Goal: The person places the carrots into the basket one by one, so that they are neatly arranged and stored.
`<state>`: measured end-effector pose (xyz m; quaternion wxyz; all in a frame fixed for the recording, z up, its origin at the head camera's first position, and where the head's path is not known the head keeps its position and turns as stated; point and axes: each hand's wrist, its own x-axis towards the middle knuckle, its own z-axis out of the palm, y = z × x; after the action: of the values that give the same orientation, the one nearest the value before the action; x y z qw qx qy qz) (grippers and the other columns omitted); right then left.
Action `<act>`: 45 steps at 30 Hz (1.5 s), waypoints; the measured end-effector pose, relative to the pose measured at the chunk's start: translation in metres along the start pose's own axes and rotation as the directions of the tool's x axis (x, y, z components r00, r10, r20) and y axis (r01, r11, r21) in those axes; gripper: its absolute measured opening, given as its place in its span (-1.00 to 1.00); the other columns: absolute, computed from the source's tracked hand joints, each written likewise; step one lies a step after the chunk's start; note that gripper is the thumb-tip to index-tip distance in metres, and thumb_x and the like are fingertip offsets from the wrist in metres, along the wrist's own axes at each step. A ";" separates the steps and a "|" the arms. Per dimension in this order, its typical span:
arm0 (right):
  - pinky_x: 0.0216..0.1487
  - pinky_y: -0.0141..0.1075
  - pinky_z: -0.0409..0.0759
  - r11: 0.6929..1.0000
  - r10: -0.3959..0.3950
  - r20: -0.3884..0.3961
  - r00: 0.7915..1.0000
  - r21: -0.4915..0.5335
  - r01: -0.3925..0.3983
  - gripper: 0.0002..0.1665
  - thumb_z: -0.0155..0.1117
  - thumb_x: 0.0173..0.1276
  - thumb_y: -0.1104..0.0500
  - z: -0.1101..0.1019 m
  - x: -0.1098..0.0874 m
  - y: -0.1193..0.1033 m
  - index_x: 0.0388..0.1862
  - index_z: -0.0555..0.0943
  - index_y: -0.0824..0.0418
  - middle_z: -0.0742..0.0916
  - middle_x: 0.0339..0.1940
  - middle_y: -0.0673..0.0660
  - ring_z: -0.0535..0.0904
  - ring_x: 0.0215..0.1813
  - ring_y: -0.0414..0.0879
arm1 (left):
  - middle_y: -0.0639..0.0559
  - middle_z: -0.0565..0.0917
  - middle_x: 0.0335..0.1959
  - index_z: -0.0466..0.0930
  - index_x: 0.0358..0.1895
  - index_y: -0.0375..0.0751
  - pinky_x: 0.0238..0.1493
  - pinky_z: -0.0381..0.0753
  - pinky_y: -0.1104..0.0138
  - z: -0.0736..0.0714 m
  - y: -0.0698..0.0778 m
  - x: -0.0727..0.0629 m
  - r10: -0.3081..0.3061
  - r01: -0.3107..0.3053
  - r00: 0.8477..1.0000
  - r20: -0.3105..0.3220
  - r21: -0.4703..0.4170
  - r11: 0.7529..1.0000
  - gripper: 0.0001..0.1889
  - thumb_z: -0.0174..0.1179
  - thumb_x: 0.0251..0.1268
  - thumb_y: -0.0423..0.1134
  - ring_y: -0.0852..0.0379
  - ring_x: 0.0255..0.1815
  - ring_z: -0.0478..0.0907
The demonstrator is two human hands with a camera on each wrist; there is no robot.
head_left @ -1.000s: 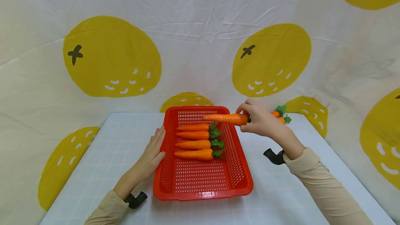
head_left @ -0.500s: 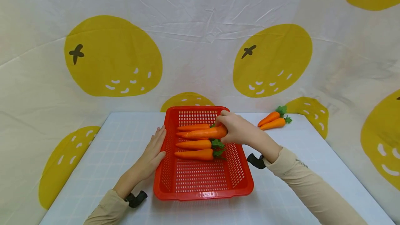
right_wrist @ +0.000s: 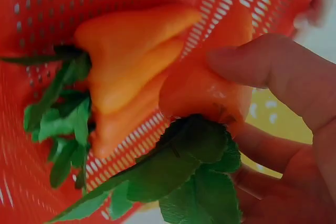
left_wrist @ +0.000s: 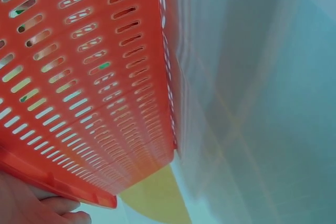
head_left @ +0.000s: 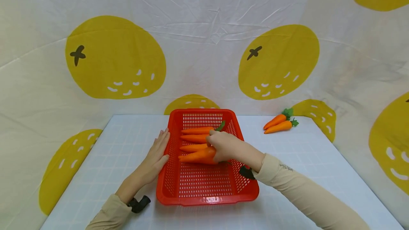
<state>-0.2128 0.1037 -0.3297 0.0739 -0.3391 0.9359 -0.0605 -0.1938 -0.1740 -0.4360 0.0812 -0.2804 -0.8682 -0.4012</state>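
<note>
A red plastic basket (head_left: 204, 200) with slotted walls stands on the table. My left hand (head_left: 154, 156) rests along its left rim with straight fingers; the left wrist view shows fingertips (left_wrist: 58, 205) at the rim. Inside the basket, my right hand (head_left: 229, 147) pinches an orange carrot (head_left: 201, 154) near its leafy end, thumb on one side. Up close in the right wrist view, the held carrot (right_wrist: 212, 85) has green leaves (right_wrist: 194, 166) hanging below it. Several other carrots (head_left: 195, 138) lie side by side in the basket, tips to the left, partly covered by my right hand.
Two more carrots (head_left: 280, 126) lie on the table at the back right, outside the basket. A pale checked cloth (head_left: 127, 134) covers the table. Behind it hangs a white curtain (head_left: 198, 52) printed with yellow fruit.
My right hand has carried the carrot from above the basket's back right side down into it and nearer to me, over the front carrots. The left hand has stayed at the rim.
</note>
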 end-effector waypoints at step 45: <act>-0.53 -0.36 0.39 0.989 0.121 0.104 0.987 -0.103 -0.110 -0.63 0.64 -0.06 0.18 0.052 0.008 -0.011 -0.56 0.52 0.07 0.46 -0.57 -0.04 0.36 -0.48 -0.14 | -0.16 -0.12 0.63 -0.15 0.59 -0.34 0.48 -0.32 -0.21 0.000 0.004 0.000 -0.036 0.037 0.999 -0.014 0.039 0.999 -0.27 -0.12 0.39 -0.34 -0.19 0.61 -0.34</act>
<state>-0.2025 0.0866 -0.3798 0.1122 -0.2903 0.9503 0.0080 -0.1912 -0.1718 -0.4337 0.0852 -0.2602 -0.8804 -0.3873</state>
